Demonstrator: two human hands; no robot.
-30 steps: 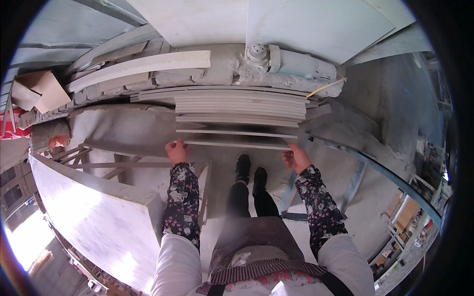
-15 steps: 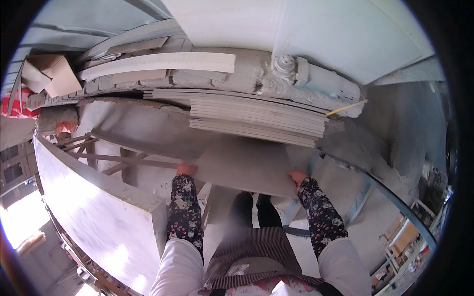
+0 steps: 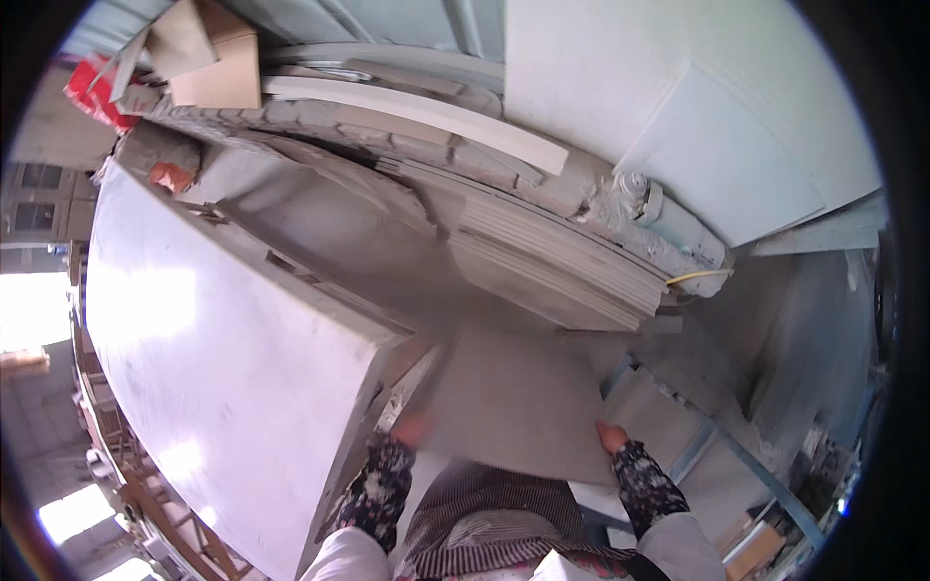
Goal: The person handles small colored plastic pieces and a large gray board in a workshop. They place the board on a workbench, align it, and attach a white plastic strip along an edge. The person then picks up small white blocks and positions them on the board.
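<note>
A flat grey-brown board (image 3: 518, 402) spans the space between my hands, in front of my striped apron. My left hand (image 3: 414, 429), smeared a little by motion, is closed on the board's left edge. On the opposite edge, my right hand (image 3: 611, 438) grips near the corner, its fingers partly hidden. Beyond the board's far edge leans a stack of similar boards (image 3: 552, 257) against a low brick ledge. Close to my left forearm stands the corner of a large white-topped table (image 3: 232, 358).
A blue metal frame (image 3: 731, 441) stands to my right. On the ledge lie a long pale strip (image 3: 426, 116), a white pipe fitting (image 3: 668, 218) and a cardboard box (image 3: 228, 63). Large white panels (image 3: 717, 145) lean behind. A yellow strip (image 3: 699, 277) pokes out beside the stack.
The board has come closer to my body and away from the stack, with both hands still on it. My view has turned, so the white table now fills more of the left side.
</note>
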